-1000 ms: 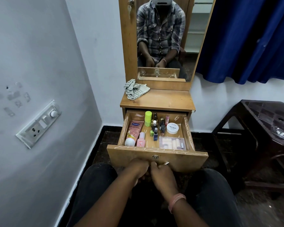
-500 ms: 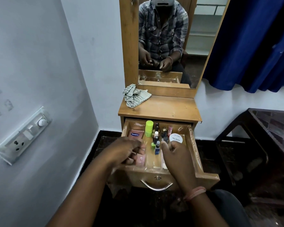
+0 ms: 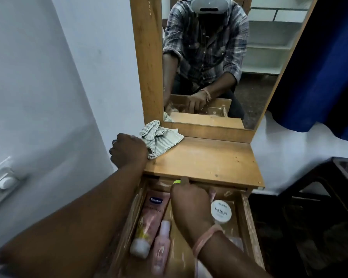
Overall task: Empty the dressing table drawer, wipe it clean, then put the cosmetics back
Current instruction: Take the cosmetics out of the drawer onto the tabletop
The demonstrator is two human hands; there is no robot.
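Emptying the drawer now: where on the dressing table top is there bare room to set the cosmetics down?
The tabletop is bare from the striped cloth across to its right edge, and from the mirror base to its front edge. The left rear corner is crowded: cloth plus left hand. The right hand is down in the drawer.

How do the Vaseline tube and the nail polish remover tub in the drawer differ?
The Vaseline tube is long, pink and lies on its side at the drawer's left; the tub is round, white, squat and sits lid-up at the right. The tube has a white cap toward the front. Both remain in the drawer, untouched by either hand.
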